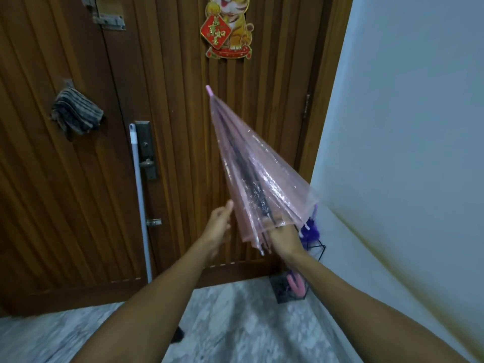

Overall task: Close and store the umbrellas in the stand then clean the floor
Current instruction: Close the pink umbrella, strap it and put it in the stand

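1. Umbrellas are the concern: a transparent pink plastic umbrella (251, 174) with dark ribs is held up in front of the brown slatted wooden door (170, 127), its tip pointing up, its canopy folded in but loose, not wrapped tight.
2. Right hand (284, 235) grasps the pink umbrella at the canopy's lower rim, fingers curled round the shaft region. Left hand (218, 222) is released, fingers relaxed, just beside the canopy; whether it touches the plastic I cannot tell.
3. Black wire umbrella stand (301, 286) sits on the floor in the corner between door and pale wall (406, 127). A purple umbrella (310, 230) already stands in it, and a pink curved handle (295, 285) shows low down.
4. Judgement: closing is nearly done for this umbrella; the canopy wants gathering, then it must go into the stand.
5. Grey marbled floor (235, 315) cleaning seems not yet begun; a white-handled mop or broom pole (140, 195) leans against the door, untouched.
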